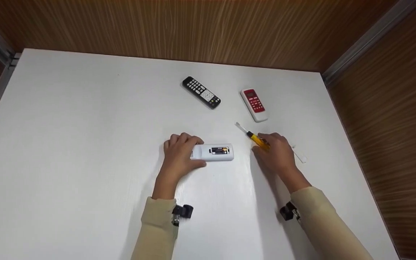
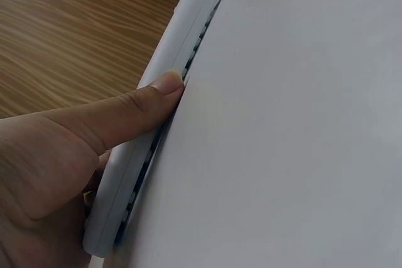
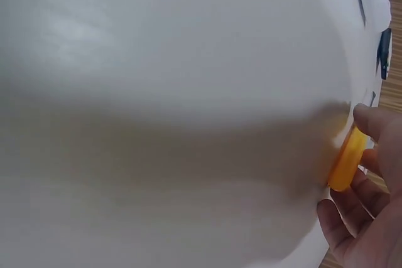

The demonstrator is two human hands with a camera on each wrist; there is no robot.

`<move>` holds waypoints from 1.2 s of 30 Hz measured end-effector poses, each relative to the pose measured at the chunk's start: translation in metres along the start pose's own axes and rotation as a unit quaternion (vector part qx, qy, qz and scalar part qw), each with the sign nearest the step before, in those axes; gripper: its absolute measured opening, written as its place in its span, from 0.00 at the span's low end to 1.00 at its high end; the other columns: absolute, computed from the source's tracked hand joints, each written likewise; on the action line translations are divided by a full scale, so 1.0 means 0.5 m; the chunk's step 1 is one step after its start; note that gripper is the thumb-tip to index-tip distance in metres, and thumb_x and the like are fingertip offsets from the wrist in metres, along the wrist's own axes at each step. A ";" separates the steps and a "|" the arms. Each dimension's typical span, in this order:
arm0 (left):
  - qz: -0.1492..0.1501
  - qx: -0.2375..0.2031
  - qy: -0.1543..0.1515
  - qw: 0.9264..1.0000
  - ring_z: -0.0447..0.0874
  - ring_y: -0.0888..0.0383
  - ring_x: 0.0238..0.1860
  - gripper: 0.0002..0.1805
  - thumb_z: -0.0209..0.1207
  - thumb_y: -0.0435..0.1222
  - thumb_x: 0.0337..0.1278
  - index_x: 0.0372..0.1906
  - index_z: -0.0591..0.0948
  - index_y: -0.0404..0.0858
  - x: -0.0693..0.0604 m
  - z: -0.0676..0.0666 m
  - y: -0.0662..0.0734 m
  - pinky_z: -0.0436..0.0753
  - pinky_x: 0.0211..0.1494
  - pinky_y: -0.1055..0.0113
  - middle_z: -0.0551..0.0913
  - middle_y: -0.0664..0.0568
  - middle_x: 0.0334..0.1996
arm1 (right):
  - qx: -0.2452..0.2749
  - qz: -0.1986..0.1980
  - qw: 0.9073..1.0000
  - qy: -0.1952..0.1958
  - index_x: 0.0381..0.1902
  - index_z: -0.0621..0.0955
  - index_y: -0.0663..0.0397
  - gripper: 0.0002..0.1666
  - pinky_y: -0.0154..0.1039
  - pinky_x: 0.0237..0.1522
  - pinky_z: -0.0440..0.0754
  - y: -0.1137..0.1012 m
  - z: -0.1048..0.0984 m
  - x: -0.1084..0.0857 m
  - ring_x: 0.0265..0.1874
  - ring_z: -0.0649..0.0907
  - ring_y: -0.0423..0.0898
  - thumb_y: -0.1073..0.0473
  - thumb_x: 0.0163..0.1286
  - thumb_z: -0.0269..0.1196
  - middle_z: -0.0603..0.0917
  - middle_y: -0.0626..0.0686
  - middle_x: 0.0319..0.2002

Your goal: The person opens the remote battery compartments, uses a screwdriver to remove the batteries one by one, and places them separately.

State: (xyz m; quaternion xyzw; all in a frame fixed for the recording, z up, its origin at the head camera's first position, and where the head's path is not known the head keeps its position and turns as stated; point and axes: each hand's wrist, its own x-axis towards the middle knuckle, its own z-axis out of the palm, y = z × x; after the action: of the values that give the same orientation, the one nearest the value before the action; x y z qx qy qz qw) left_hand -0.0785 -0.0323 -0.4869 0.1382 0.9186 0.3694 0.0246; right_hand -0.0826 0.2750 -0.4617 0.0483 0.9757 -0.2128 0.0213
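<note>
A white remote control (image 1: 201,156) lies face down on the table, its battery compartment uncovered and batteries (image 1: 219,150) showing inside. My left hand (image 1: 180,153) grips its left end, thumb along the near side and fingers over the far side. In the left wrist view the thumb (image 2: 141,108) presses the remote's edge, while most fingers are hidden behind it. To the right, a screwdriver (image 1: 258,141) with a yellow handle is held between the thumb and fingers of my right hand (image 1: 277,153). Its metal shaft points away to the upper left. The right wrist view shows the handle (image 3: 347,161) between the fingers.
A black remote control (image 1: 201,92) and a white remote with a red face (image 1: 254,104) lie farther back on the white table (image 1: 85,144). Beside the right hand is a small, thin white piece (image 1: 300,156), partly hidden. Wood-grain panels (image 1: 193,29) border the table.
</note>
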 end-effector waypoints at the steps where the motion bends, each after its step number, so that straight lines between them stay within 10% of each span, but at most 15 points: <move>1: 0.000 0.000 0.000 1.000 0.66 0.49 0.56 0.33 0.79 0.48 0.37 0.55 0.81 0.50 0.000 0.000 0.000 0.59 0.62 0.51 0.77 0.53 0.51 | -0.002 -0.003 1.000 0.003 0.59 0.82 0.49 0.24 0.50 0.58 0.79 -0.001 0.001 0.002 0.51 0.78 0.52 0.51 0.66 0.69 0.80 0.54 0.54; 10: 0.002 0.000 -0.006 1.000 0.66 0.49 0.56 0.33 0.78 0.48 0.40 0.57 0.81 0.50 -0.002 -0.008 0.003 0.60 0.63 0.51 0.77 0.53 0.51 | 0.097 -0.017 0.995 0.018 0.50 0.81 0.51 0.15 0.45 0.57 0.80 -0.027 -0.008 -0.008 0.45 0.80 0.50 0.56 0.67 0.68 0.84 0.53 0.47; 19: 0.021 0.040 0.003 0.999 0.73 0.47 0.56 0.29 0.77 0.39 0.43 0.57 0.84 0.47 -0.011 -0.020 0.035 0.69 0.61 0.51 0.82 0.51 0.52 | 0.301 -0.100 0.947 0.046 0.49 0.84 0.56 0.16 0.31 0.39 0.85 -0.075 -0.019 -0.062 0.40 0.81 0.47 0.57 0.66 0.69 0.85 0.54 0.48; 28: 0.011 0.110 -0.034 0.993 0.77 0.49 0.49 0.25 0.74 0.43 0.49 0.55 0.86 0.44 -0.006 -0.027 0.049 0.79 0.50 0.56 0.85 0.50 0.49 | 0.222 -0.174 0.958 0.039 0.47 0.84 0.50 0.12 0.36 0.39 0.86 -0.116 -0.018 -0.086 0.38 0.81 0.41 0.56 0.67 0.69 0.87 0.47 0.45; 36: 0.045 0.212 -0.076 0.973 0.83 0.47 0.41 0.17 0.75 0.40 0.47 0.43 0.86 0.39 0.018 -0.037 0.081 0.84 0.40 0.51 0.84 0.46 0.38 | 0.139 -0.239 0.960 0.047 0.42 0.82 0.54 0.09 0.42 0.35 0.87 -0.140 -0.028 -0.082 0.36 0.84 0.43 0.62 0.65 0.68 0.87 0.49 0.40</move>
State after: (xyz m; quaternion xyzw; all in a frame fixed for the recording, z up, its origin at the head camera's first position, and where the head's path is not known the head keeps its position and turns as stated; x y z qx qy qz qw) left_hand -0.0803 -0.0144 -0.4455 0.2089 0.9643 0.1555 0.0483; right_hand -0.0495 0.2139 -0.4172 -0.1737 0.9197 -0.3424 -0.0827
